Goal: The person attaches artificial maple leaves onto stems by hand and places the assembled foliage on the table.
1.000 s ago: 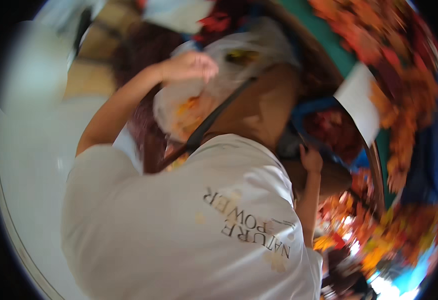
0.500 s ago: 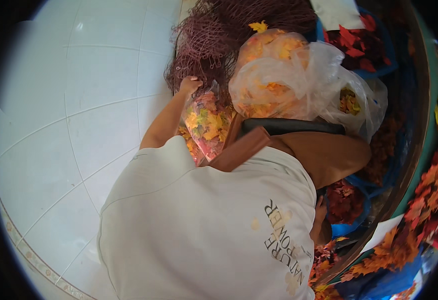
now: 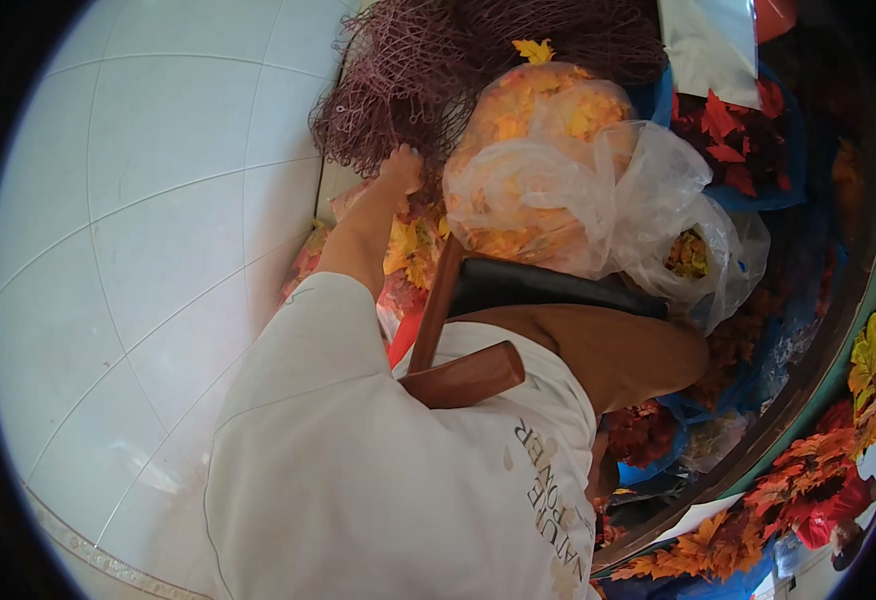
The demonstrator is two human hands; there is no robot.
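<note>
My left hand [image 3: 406, 170] reaches up from the pale sleeve, its fingers curled at the edge of a tangled bundle of maroon strands [image 3: 388, 100] with small looped ends. Whatever lies in the fingers is hidden. Under and beside that forearm are clear plastic bags of artificial maple leaves [image 3: 413, 250] in yellow, orange and red. To the hand's right sits a large, full translucent bag of orange leaves [image 3: 528, 170]. My right hand does not show; only my bent leg [image 3: 608, 345] appears on that side.
A wooden chair arm [image 3: 473, 378] and black seat [image 3: 548, 292] are beside my body. Blue bags of red leaves [image 3: 728, 135] stand at the right. Past them, a curved edge [image 3: 838, 340] borders more leaf sprays [image 3: 808, 480]. A person in red [image 3: 838, 515] is partly visible at lower right.
The view has shifted. My left hand has moved right relative to the strands, and my forearm now crosses over the leaf bag that stood upright beside it.
</note>
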